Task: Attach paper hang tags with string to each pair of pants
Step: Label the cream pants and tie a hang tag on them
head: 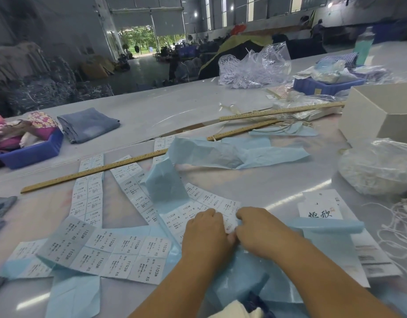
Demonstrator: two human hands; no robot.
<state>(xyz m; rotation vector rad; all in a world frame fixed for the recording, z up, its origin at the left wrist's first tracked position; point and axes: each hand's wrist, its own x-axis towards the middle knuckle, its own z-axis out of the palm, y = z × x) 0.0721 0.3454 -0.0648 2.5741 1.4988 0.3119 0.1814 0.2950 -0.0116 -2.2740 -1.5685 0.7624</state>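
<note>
There is one view only, from the camera on my head, so nothing is shared with a second view. It looks forward and down over the pale grey glossy worktable (pixel 278 187). My left hand (pixel 204 232) and right hand (pixel 260 228) sit close below the lens at bottom centre, forearms entering from the bottom edge. The wide angle bends the long yellow wooden ruler (pixel 94 171) and reaches the open warehouse doorway (pixel 140 40) far ahead.

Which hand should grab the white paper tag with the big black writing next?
The right hand, probably. The paper tag lies on its side of the table, just beyond it, while the left hand would have to cross over. Both hands are busy at the sticker sheet.
</note>
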